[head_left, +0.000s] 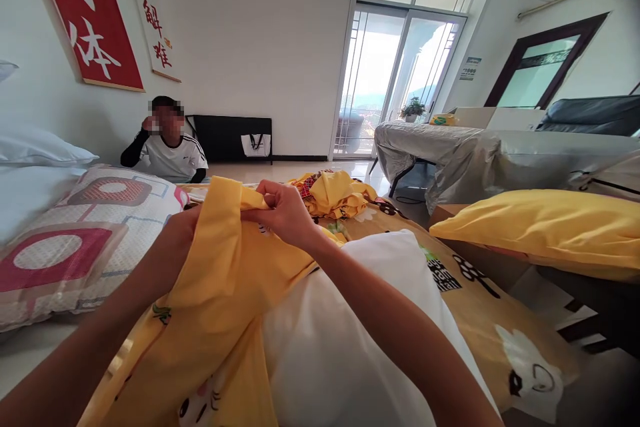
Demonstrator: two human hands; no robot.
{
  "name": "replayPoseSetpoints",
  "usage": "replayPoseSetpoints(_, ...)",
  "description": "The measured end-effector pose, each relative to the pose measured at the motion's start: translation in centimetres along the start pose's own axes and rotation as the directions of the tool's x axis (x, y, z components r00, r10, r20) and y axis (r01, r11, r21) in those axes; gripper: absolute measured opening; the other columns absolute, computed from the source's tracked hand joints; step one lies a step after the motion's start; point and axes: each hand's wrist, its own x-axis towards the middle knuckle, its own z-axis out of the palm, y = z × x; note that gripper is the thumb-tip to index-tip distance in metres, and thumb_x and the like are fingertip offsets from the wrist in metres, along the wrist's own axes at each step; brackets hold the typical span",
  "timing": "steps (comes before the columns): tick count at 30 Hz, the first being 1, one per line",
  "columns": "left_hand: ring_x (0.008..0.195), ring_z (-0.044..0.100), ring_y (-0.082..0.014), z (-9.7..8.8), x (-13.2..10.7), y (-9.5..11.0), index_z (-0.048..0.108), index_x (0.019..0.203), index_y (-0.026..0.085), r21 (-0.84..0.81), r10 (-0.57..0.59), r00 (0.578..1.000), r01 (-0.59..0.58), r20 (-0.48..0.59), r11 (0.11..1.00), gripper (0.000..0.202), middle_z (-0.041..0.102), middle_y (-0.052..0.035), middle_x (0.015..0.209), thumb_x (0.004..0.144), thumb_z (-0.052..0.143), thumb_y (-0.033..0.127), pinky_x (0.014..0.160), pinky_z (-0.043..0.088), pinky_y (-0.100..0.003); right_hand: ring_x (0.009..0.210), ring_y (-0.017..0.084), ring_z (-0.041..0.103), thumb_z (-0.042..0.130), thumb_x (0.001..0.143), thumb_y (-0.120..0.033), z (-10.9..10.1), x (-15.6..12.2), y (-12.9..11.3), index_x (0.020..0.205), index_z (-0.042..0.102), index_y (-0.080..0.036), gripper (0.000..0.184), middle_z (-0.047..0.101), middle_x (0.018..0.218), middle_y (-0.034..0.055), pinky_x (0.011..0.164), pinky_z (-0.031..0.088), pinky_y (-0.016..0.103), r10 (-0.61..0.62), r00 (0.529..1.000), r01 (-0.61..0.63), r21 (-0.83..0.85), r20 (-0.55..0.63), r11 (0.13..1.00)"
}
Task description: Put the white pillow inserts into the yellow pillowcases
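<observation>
A yellow pillowcase point(205, 320) with printed cartoon figures hangs from both my hands, its upper edge folded over. Part of my left hand point(186, 230) is hidden behind the cloth, which it grips near the folded flap. My right hand point(286, 210) pinches the same edge further right, thumb against the fingers. Under and beside the cloth lies a plain white pillow point(340, 333), below my right forearm. Just beyond my right hand sits a crumpled heap of yellow fabric point(340, 195).
Brown patterned bedding point(475, 307) spreads beneath. Patterned pillows point(75, 240) are stacked at left, and a filled yellow pillow point(545, 230) rests on a box at right. A person point(173, 153) sits beyond the bed. A plastic-covered table point(450, 147) stands back right.
</observation>
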Motion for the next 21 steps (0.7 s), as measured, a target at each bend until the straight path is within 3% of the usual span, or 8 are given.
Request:
replayPoseSetpoints(3, 0.06, 0.049, -0.0119, 0.6, 0.3, 0.6, 0.06, 0.079, 0.016, 0.197, 0.067, 0.998, -0.07, 0.02, 0.978, 0.022, 0.058, 0.0032, 0.065, 0.064, 0.06, 0.033, 0.054, 0.042, -0.02, 0.05, 0.004, 0.031, 0.075, 0.06, -0.051, 0.0, -0.1, -0.2, 0.062, 0.042, -0.018, 0.047, 0.039, 0.055, -0.0082, 0.045, 0.023, 0.018, -0.028, 1.0, 0.028, -0.04, -0.012, 0.999)
replayPoseSetpoints(6, 0.066, 0.05, -0.0141, 0.8, 0.4, 0.8, 0.06, 0.08, 0.017, 0.294, 0.117, 0.993, -0.107, -0.015, 0.95, 0.022, 0.06, 0.0005, 0.071, 0.065, 0.057, 0.033, 0.053, 0.04, -0.02, 0.052, 0.005, 0.028, 0.074, 0.062, -0.052, -0.3, -0.3, -0.9, 0.059, 0.041, -0.018, 0.047, 0.031, 0.055, -0.0077, 0.047, 0.021, 0.019, -0.037, 0.999, 0.035, -0.106, -0.019, 0.994)
replayPoseSetpoints(8, 0.065, 0.05, -0.0135, 0.7, 0.4, 0.8, 0.061, 0.079, 0.017, 0.208, 0.089, 0.996, -0.085, -0.01, 0.974, 0.02, 0.058, 0.0006, 0.07, 0.066, 0.058, 0.032, 0.053, 0.041, -0.019, 0.054, 0.006, 0.028, 0.071, 0.066, -0.052, -0.7, -0.5, -1.6, 0.058, 0.042, -0.018, 0.045, 0.031, 0.056, -0.0066, 0.048, 0.022, 0.02, -0.053, 0.998, 0.056, -0.15, 0.025, 0.987)
replayPoseSetpoints(10, 0.062, 0.05, -0.0119, 0.5, 0.3, 0.9, 0.063, 0.082, 0.017, 0.012, 0.017, 1.0, -0.017, 0.016, 1.0, 0.02, 0.059, 0.0021, 0.068, 0.066, 0.061, 0.029, 0.052, 0.042, -0.019, 0.057, 0.007, 0.03, 0.065, 0.072, -0.05, -1.3, -0.6, -2.2, 0.055, 0.042, -0.018, 0.043, 0.032, 0.057, -0.0051, 0.05, 0.024, 0.021, -0.078, 0.994, 0.093, -0.201, 0.081, 0.975)
replayPoseSetpoints(12, 0.054, 0.05, -0.0101, 0.3, 0.2, 0.9, 0.064, 0.081, 0.017, -0.169, -0.063, 0.997, 0.068, 0.033, 0.983, 0.02, 0.058, 0.0048, 0.062, 0.063, 0.066, 0.025, 0.047, 0.043, -0.019, 0.058, 0.008, 0.029, 0.061, 0.076, -0.048, -1.9, -0.7, -2.7, 0.052, 0.038, -0.018, 0.045, 0.03, 0.057, -0.0041, 0.051, 0.024, 0.022, -0.093, 0.989, 0.12, -0.26, 0.114, 0.958)
replayPoseSetpoints(15, 0.043, 0.047, -0.0078, 0.1, 0.2, 0.7, 0.062, 0.069, 0.018, -0.307, -0.151, 0.987, 0.158, 0.045, 0.939, 0.019, 0.054, 0.0079, 0.052, 0.053, 0.073, 0.017, 0.039, 0.042, -0.018, 0.058, 0.008, 0.025, 0.06, 0.077, -0.048, -2.6, -0.6, -2.7, 0.052, 0.033, -0.019, 0.048, 0.027, 0.058, -0.0043, 0.052, 0.021, 0.023, -0.096, 0.988, 0.132, -0.325, 0.125, 0.937)
replayPoseSetpoints(21, 0.048, 0.053, -0.0087, -0.1, 0.6, -0.1, 0.065, 0.067, 0.018, -0.39, -0.081, 0.994, 0.101, 0.068, 0.915, 0.021, 0.062, 0.0053, 0.06, 0.05, 0.074, 0.009, 0.041, 0.045, -0.017, 0.058, 0.008, 0.025, 0.061, 0.076, -0.053, -3.3, -0.6, -1.3, 0.051, 0.036, -0.018, 0.05, 0.026, 0.056, -0.0053, 0.053, 0.02, 0.024, -0.065, 0.986, 0.112, -0.322, 0.152, 0.94)
